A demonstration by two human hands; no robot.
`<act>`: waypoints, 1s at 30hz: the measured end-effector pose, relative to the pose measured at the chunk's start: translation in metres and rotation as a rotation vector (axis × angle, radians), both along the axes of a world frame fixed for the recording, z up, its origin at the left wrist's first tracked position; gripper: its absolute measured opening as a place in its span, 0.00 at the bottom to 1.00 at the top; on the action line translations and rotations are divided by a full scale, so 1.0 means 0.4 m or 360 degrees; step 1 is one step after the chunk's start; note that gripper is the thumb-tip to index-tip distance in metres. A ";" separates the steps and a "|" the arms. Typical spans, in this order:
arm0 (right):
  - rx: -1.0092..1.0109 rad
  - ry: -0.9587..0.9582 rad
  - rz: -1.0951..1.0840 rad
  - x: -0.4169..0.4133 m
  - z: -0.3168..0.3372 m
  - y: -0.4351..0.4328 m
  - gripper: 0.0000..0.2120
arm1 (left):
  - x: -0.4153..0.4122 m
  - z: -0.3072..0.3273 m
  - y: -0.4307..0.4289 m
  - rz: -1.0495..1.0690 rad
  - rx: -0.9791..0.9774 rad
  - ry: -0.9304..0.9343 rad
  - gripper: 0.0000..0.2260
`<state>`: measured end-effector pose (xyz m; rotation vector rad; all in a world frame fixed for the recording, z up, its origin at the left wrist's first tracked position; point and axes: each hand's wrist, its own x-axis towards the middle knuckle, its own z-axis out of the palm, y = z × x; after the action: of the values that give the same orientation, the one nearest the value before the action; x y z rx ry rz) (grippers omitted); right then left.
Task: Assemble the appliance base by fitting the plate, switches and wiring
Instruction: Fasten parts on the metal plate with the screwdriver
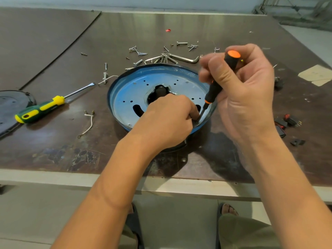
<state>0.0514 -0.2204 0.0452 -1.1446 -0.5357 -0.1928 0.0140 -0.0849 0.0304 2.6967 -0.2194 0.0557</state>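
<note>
A round appliance base [117, 83] with a dark rim stands on the table, and a blue-filmed metal plate [129, 92] with holes and slots lies inside it. My right hand [240, 87] grips a black and orange screwdriver [215, 87], its tip down at the plate's near right edge. My left hand [168, 119] rests on the plate with its fingers curled, pinching something small at the screwdriver tip, which hides it. Black and red switches [287, 123] lie to the right. A white wire [89, 123] with terminals lies to the left.
A green and yellow flat screwdriver [46, 108] lies at the left, beside a dark round cover [10, 106] at the table's left edge. Several loose screws [138, 52] and hex keys [179, 58] are scattered behind the base. The table's front edge [89, 180] is near my arms.
</note>
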 end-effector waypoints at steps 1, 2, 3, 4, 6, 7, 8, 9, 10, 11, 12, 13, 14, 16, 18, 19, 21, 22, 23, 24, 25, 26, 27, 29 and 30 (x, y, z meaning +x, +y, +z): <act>0.0005 0.0002 0.0050 0.000 0.000 -0.002 0.07 | 0.000 -0.001 0.000 -0.0003 0.0002 -0.0002 0.18; 0.0023 0.0030 0.0140 -0.002 0.002 -0.002 0.03 | -0.001 -0.002 0.000 -0.0003 0.0003 -0.0003 0.18; 0.0070 0.0083 0.0201 0.002 -0.001 -0.007 0.07 | -0.001 -0.002 0.000 0.0000 0.0000 -0.0007 0.18; 0.0095 0.0118 0.0248 0.002 -0.002 -0.012 0.12 | -0.001 -0.002 0.000 0.0005 -0.0003 -0.0010 0.18; 0.0042 0.0082 0.0284 0.000 0.001 -0.014 0.13 | 0.000 -0.001 0.000 0.0014 -0.0008 -0.0011 0.18; -0.0030 0.0033 0.0266 -0.003 0.004 -0.010 0.10 | 0.000 0.000 -0.001 0.0013 -0.0011 -0.0009 0.18; -0.0087 -0.0027 0.0227 -0.006 0.005 -0.006 0.06 | -0.001 0.001 -0.001 0.0012 -0.0012 -0.0009 0.18; -0.0106 -0.0061 0.0165 -0.007 0.006 -0.003 0.04 | -0.001 0.001 -0.002 0.0011 -0.0011 -0.0009 0.18; -0.0081 -0.0063 0.0102 -0.007 0.004 -0.003 0.06 | -0.002 0.001 -0.002 0.0010 -0.0008 -0.0007 0.18; -0.0045 -0.0053 0.0074 -0.007 0.003 -0.006 0.08 | -0.002 0.002 -0.001 0.0011 -0.0006 -0.0006 0.18; -0.0011 -0.0024 0.0072 -0.003 0.002 -0.008 0.09 | -0.003 0.001 -0.001 0.0012 -0.0005 -0.0004 0.19; 0.0008 0.0009 0.0099 -0.003 0.004 -0.009 0.09 | -0.003 0.001 0.000 0.0011 -0.0003 -0.0003 0.19; 0.0022 0.0051 0.0146 -0.003 0.006 -0.009 0.08 | -0.003 0.001 0.000 0.0008 -0.0001 -0.0001 0.19; 0.0074 0.0144 0.0273 0.003 0.005 -0.015 0.10 | -0.001 0.002 0.001 0.0006 0.0000 -0.0003 0.19; 0.0064 0.0121 0.0326 0.002 0.000 -0.016 0.11 | 0.000 0.001 0.001 0.0008 0.0006 -0.0007 0.18; 0.0022 0.0074 0.0288 0.001 -0.003 -0.015 0.09 | 0.000 0.000 0.001 0.0012 0.0011 -0.0010 0.18; -0.0025 -0.0007 0.0155 -0.001 -0.004 -0.007 0.06 | 0.001 -0.001 0.000 0.0018 0.0015 -0.0015 0.18; -0.0017 -0.0022 0.0089 0.001 -0.007 -0.006 0.09 | 0.001 -0.001 0.000 0.0016 0.0018 -0.0012 0.18; -0.0020 -0.0013 0.0051 0.002 -0.008 -0.006 0.10 | 0.001 -0.001 0.000 0.0011 0.0023 -0.0009 0.18; -0.0015 0.0013 0.0070 0.004 -0.007 -0.007 0.08 | 0.001 -0.001 0.000 0.0008 0.0030 -0.0011 0.18; 0.0006 0.0042 0.0134 0.005 -0.006 -0.010 0.04 | 0.001 -0.002 0.001 0.0005 0.0037 -0.0016 0.18; 0.0057 0.0103 0.0211 0.007 -0.006 -0.012 0.04 | 0.001 -0.002 0.001 0.0002 0.0040 -0.0021 0.18; 0.0117 0.0170 0.0252 0.009 -0.006 -0.017 0.10 | 0.001 -0.003 0.001 0.0000 0.0038 -0.0025 0.18; 0.0164 0.0204 0.0312 0.009 -0.005 -0.022 0.15 | 0.000 -0.003 0.001 0.0003 0.0032 -0.0034 0.18; 0.0113 0.0178 0.0310 0.005 -0.003 -0.017 0.14 | 0.000 -0.002 0.000 0.0001 0.0033 -0.0039 0.18</act>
<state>0.0536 -0.2274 0.0441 -1.0211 -0.5335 0.0205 0.0139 -0.0847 0.0294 2.7181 -0.2274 0.0871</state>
